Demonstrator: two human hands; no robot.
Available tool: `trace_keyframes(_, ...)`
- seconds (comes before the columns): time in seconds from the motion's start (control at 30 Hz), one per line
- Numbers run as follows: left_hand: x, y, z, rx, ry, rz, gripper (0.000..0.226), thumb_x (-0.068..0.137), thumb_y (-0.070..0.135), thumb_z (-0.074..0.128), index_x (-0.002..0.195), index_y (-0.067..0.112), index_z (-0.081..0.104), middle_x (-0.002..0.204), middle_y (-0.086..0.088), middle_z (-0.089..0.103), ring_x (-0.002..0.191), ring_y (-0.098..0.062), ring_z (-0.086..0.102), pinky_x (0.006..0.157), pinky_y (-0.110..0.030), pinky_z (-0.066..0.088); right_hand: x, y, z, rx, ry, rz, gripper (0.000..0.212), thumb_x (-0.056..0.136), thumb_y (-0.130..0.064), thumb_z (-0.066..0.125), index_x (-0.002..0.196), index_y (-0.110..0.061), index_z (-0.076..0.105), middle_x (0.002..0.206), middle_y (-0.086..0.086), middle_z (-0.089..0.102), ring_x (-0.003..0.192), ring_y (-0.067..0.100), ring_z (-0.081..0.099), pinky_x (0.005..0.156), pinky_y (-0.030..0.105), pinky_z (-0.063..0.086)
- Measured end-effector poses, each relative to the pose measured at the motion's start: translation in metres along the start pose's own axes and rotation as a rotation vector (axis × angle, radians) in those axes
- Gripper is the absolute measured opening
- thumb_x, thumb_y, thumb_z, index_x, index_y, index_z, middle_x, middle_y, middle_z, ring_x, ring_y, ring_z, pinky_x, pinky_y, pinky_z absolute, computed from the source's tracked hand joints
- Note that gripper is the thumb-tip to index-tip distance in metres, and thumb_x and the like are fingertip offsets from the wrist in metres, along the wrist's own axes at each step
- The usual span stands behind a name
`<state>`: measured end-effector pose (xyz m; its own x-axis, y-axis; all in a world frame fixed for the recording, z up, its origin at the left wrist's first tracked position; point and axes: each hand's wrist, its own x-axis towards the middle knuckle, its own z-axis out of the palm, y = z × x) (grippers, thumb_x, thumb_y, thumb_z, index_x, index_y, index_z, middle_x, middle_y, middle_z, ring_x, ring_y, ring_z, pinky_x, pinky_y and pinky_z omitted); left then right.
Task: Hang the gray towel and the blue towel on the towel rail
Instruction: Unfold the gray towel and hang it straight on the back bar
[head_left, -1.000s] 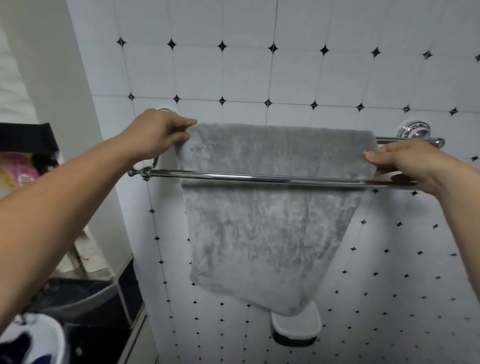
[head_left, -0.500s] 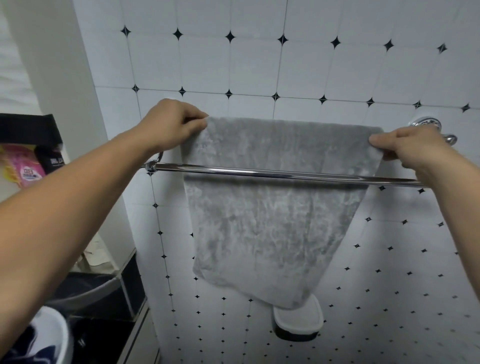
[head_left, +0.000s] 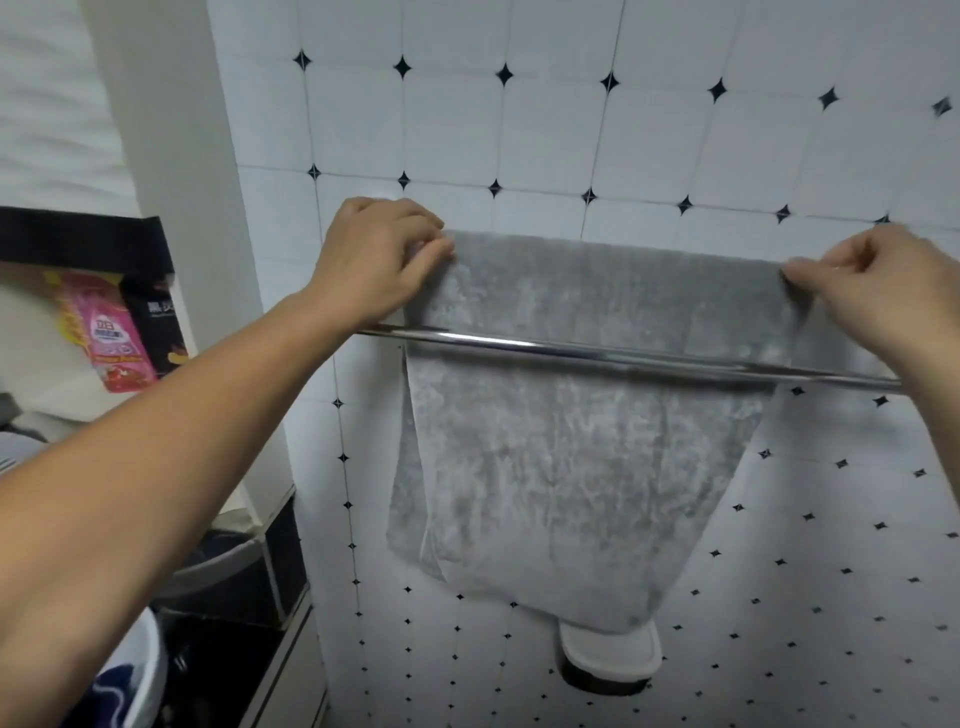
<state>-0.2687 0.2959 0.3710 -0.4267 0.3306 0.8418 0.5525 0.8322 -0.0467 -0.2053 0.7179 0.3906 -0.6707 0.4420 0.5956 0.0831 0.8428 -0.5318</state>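
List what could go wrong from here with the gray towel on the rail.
1. The gray towel hangs skewed, its bottom edge slanting; once the left hand and right hand let go of the top corners, it may slide off the back bar.
2. The front bar crosses in front of the towel, so the cloth may bunch against it.
3. Blue cloth sits in the white basin low left; the second towel seems still unhung.

Soft even light, wide-angle edge distortion
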Motion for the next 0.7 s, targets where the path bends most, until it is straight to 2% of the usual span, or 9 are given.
trace_keyframes(0.03, 0.005, 0.0, -0.001, -0.03, -0.015, -0.026, 0.034, 0.096, 0.035, 0.05, 0.114, 0.013, 0.069, 0.118, -0.007, 0.07, 0.108, -0.03, 0.063, 0.097, -0.043, 0.042, 0.002, -0.005, 0.0, -0.062, 0.039, -0.097, 0.047, 0.07, -0.067, 0.061, 0.094, -0.027, 0.063, 0.099, 0.001, 0.068, 0.1, 0.033, 0.06, 0.09, 0.051, 0.046)
trace_keyframes(0.1, 0.015, 0.001, 0.003, -0.012, -0.155, -0.023, 0.04, 0.098, 0.035, 0.045, 0.127, 0.014, 0.061, 0.121, -0.011, 0.068, 0.11, -0.034, 0.061, 0.094, -0.046, 0.045, 0.002, -0.017, 0.005, -0.2, -0.041, -0.325, 0.042, 0.084, -0.062, 0.055, 0.116, -0.035, 0.062, 0.124, 0.005, 0.063, 0.118, 0.038, 0.05, 0.097, 0.054, 0.034)
trace_keyframes(0.17, 0.016, 0.001, 0.008, 0.018, -0.269, 0.021, 0.034, 0.1, 0.033, 0.044, 0.12, 0.016, 0.064, 0.111, -0.011, 0.07, 0.102, -0.037, 0.063, 0.085, -0.045, 0.047, 0.0, -0.023, 0.016, -0.315, -0.186, -0.462, 0.034, 0.094, -0.051, 0.049, 0.121, -0.037, 0.063, 0.129, 0.004, 0.063, 0.121, 0.036, 0.048, 0.097, 0.05, 0.03)
trace_keyframes(0.23, 0.015, -0.006, 0.008, -0.037, -0.258, 0.042, 0.028, 0.098, 0.028, 0.048, 0.113, 0.013, 0.067, 0.103, -0.011, 0.072, 0.094, -0.036, 0.064, 0.08, -0.043, 0.048, -0.004, -0.022, 0.022, -0.318, -0.207, -0.471, 0.03, 0.095, -0.044, 0.051, 0.119, -0.034, 0.066, 0.122, 0.005, 0.068, 0.116, 0.035, 0.052, 0.095, 0.048, 0.03)
trace_keyframes(0.3, 0.014, -0.014, 0.007, -0.088, -0.237, 0.039, 0.026, 0.097, 0.022, 0.052, 0.116, 0.012, 0.067, 0.105, -0.012, 0.072, 0.095, -0.035, 0.063, 0.08, -0.04, 0.047, -0.002, -0.016, 0.022, -0.351, -0.149, -0.488, 0.03, 0.094, -0.041, 0.057, 0.12, -0.031, 0.066, 0.118, 0.007, 0.069, 0.113, 0.036, 0.052, 0.093, 0.049, 0.031)
trace_keyframes(0.4, 0.018, -0.017, 0.008, -0.037, -0.311, 0.055, 0.026, 0.099, 0.022, 0.047, 0.118, 0.013, 0.063, 0.105, -0.013, 0.068, 0.096, -0.036, 0.061, 0.081, -0.042, 0.046, 0.004, -0.013, 0.016, -0.456, -0.122, -0.522, 0.033, 0.09, -0.044, 0.06, 0.119, -0.03, 0.068, 0.113, 0.006, 0.071, 0.11, 0.035, 0.052, 0.089, 0.045, 0.031)
trace_keyframes(0.53, 0.018, -0.01, 0.008, 0.072, -0.381, 0.021, 0.037, 0.102, 0.024, 0.038, 0.135, 0.016, 0.052, 0.115, -0.012, 0.064, 0.108, -0.035, 0.058, 0.098, -0.046, 0.038, 0.006, -0.014, 0.018, -0.449, -0.159, -0.5, 0.036, 0.091, -0.045, 0.059, 0.123, -0.03, 0.065, 0.118, 0.006, 0.069, 0.113, 0.033, 0.05, 0.092, 0.045, 0.032)
trace_keyframes(0.6, 0.008, -0.005, 0.006, 0.015, -0.216, -0.023, 0.038, 0.102, 0.02, 0.04, 0.137, 0.013, 0.05, 0.118, -0.012, 0.064, 0.111, -0.034, 0.057, 0.103, -0.047, 0.034, -0.002, -0.011, 0.021, -0.376, -0.121, -0.463, 0.042, 0.091, -0.044, 0.059, 0.129, -0.027, 0.06, 0.125, 0.009, 0.064, 0.118, 0.035, 0.049, 0.097, 0.048, 0.032)
trace_keyframes(0.7, -0.049, 0.016, 0.004, -0.333, 0.358, -0.229, 0.023, 0.098, 0.019, 0.048, 0.114, 0.027, 0.061, 0.104, 0.006, 0.065, 0.095, -0.019, 0.061, 0.086, -0.034, 0.046, -0.043, 0.019, 0.027, 0.017, 0.186, -0.392, 0.035, 0.091, -0.04, 0.062, 0.122, -0.026, 0.06, 0.119, 0.008, 0.063, 0.112, 0.027, 0.053, 0.095, 0.044, 0.037)
